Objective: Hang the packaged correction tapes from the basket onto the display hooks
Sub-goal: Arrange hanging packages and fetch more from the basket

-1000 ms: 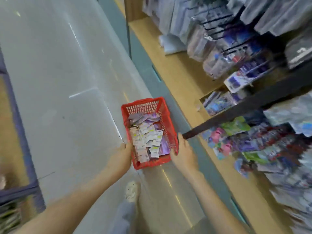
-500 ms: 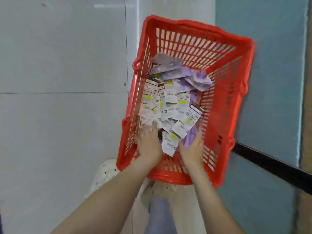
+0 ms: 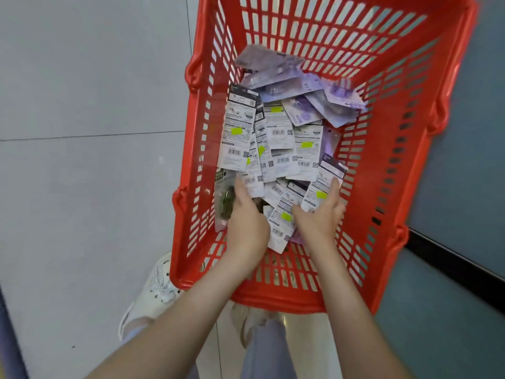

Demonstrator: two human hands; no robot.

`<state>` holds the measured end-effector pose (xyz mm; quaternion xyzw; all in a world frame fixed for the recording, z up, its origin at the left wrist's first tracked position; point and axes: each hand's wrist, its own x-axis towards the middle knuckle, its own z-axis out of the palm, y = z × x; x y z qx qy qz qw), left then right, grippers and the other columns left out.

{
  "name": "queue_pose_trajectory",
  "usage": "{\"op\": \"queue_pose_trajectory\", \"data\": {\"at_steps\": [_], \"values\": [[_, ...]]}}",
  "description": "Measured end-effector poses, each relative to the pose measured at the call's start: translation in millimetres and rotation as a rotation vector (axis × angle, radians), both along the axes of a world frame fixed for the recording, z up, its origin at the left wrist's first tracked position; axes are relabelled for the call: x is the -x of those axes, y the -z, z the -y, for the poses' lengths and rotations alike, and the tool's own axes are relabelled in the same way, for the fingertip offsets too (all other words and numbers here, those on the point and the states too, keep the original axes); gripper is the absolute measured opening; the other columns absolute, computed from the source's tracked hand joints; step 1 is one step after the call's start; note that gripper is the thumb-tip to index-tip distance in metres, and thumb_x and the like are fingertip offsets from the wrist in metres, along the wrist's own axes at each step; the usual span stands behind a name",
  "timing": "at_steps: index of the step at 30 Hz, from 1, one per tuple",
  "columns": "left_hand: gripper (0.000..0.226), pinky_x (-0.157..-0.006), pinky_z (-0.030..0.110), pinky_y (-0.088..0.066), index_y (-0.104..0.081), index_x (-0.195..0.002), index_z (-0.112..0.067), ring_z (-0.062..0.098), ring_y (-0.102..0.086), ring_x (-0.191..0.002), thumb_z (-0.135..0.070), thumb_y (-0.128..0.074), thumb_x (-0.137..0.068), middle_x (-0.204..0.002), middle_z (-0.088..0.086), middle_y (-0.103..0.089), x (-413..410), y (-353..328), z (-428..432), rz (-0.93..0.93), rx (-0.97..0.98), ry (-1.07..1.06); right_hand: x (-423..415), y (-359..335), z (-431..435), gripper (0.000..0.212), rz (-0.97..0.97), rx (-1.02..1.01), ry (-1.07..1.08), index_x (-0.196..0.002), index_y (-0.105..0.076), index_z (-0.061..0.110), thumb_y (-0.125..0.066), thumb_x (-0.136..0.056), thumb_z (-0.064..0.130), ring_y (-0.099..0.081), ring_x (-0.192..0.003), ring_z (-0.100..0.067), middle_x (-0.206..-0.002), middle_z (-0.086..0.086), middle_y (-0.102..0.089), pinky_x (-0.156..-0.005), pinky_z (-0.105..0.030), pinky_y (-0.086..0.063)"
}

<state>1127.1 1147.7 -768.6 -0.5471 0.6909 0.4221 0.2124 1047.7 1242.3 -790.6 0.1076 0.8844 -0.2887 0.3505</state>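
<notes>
The basket [image 3: 382, 187] is red moulded plastic, smooth and slightly glossy, its walls a slotted lattice. Inside it, the correction tape packs [image 3: 276, 138] show matt white printed card backs with small yellow-green stickers; the purple packs [image 3: 322, 105] toward its far end have a shinier, film-like face. Left of the basket, the floor [image 3: 82, 160] is smooth grey tile with a soft sheen. By its near rim are a white perforated shoe [image 3: 153, 296] that looks rubbery and a pale cloth trouser leg [image 3: 262, 351]. To its right, a blue-grey panel [image 3: 470, 160] looks matt.
</notes>
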Motion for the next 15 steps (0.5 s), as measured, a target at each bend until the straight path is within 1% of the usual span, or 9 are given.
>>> {"op": "queue_pose_trajectory", "data": {"at_steps": [2,3,4,5,6,8,10,13,15], "values": [[0.04,-0.081,0.037,-0.049,-0.032,-0.131,-0.006,0.031,-0.06,-0.098,-0.011,-0.047,-0.094,-0.109,0.013,-0.058,5.9,-16.8,13.5,0.013,-0.069,-0.125,-6.6,-19.2,-3.2,0.093,0.033,0.09,0.079,-0.151,-0.015,0.023,-0.069,-0.076,0.009,-0.023,-0.135,-0.017,-0.148,-0.012,-0.024,-0.101,-0.015,-0.018],[0.035,-0.082,0.038,-0.049,-0.041,-0.125,-0.007,0.031,-0.06,-0.098,-0.022,-0.051,-0.095,-0.106,0.012,-0.06,7.1,-22.5,21.1,0.021,-0.129,-0.154,-8.6,-28.3,-4.5,0.092,0.06,0.153,0.102,-0.15,-0.017,0.023,-0.068,-0.075,0.009,-0.024,-0.135,-0.014,-0.149,-0.009,-0.025,-0.102,-0.015,-0.018],[0.032,-0.085,0.039,-0.05,-0.049,-0.119,-0.01,0.03,-0.061,-0.099,-0.027,-0.058,-0.093,-0.106,0.01,-0.062,6.4,-26.8,27.1,-0.006,-0.219,-0.199,-10.7,-36.7,-6.3,0.091,0.104,0.248,0.136,-0.149,-0.019,0.026,-0.068,-0.074,0.012,-0.029,-0.135,-0.014,-0.149,-0.007,-0.029,-0.107,-0.02,-0.023],[0.03,-0.086,0.039,-0.052,-0.055,-0.114,-0.012,0.027,-0.063,-0.098,-0.025,-0.064,-0.089,-0.105,0.008,-0.065,5.3,-33.1,31.4,-0.057,-0.321,-0.261,-12.5,-47.1,-6.4,0.089,0.17,0.36,0.203,-0.147,-0.023,0.029,-0.067,-0.071,0.017,-0.039,-0.131,-0.013,-0.147,-0.004,-0.035,-0.106,-0.026,-0.034],[0.03,-0.084,0.038,-0.054,-0.057,-0.113,-0.011,0.025,-0.065,-0.094,-0.02,-0.068,-0.087,-0.104,0.007,-0.066,4.4,-40.1,34.6,-0.092,-0.41,-0.31,-13.6,-59.0,-4.7,0.082,0.259,0.471,0.298,-0.143,-0.029,0.031,-0.063,-0.069,0.019,-0.048,-0.123,-0.012,-0.142,-0.001,-0.044,-0.096,-0.028,-0.044],[0.031,-0.076,0.035,-0.055,-0.055,-0.116,-0.007,0.024,-0.068,-0.086,-0.006,-0.065,-0.086,-0.103,0.01,-0.068,-0.1,-49.1,39.1,-0.145,-0.583,-0.392,-15.5,-78.0,0.7,0.066,0.423,0.727,0.479,-0.134,-0.045,0.022,-0.052,-0.069,0.011,-0.062,-0.106,-0.016,-0.123,-0.001,-0.063,-0.079,-0.025,-0.052],[0.035,-0.069,0.034,-0.055,-0.053,-0.116,-0.01,0.024,-0.069,-0.081,0.002,-0.06,-0.084,-0.099,0.01,-0.068,-3.0,-56.8,42.2,-0.222,-0.716,-0.492,-17.7,-90.3,7.4,0.059,0.551,0.883,0.528,-0.131,-0.051,0.01,-0.047,-0.073,0.007,-0.066,-0.102,-0.023,-0.114,-0.01,-0.068,-0.078,-0.028,-0.055],[0.049,-0.076,0.037,-0.055,-0.054,-0.123,-0.015,0.028,-0.07,-0.092,-0.013,-0.064,-0.075,-0.105,0.01,-0.07,-8.6,-62.6,51.0,-0.34,-0.795,-0.528,-18.7,-96.2,20.4,0.051,0.581,0.865,0.516,-0.134,-0.05,0.0,-0.049,-0.085,0.012,-0.06,-0.115,-0.031,-0.125,-0.021,-0.061,-0.086,-0.034,-0.052],[0.051,-0.084,0.042,-0.055,-0.056,-0.123,-0.02,0.027,-0.069,-0.098,-0.026,-0.072,-0.075,-0.11,0.007,-0.07,-12.7,-65.4,54.8,-0.396,-0.753,-0.488,-14.3,-98.9,29.9,0.044,0.548,0.799,0.556,-0.128,-0.054,-0.003,-0.053,-0.088,0.017,-0.067,-0.104,-0.027,-0.115,-0.019,-0.067,-0.08,-0.032,-0.054]]}}
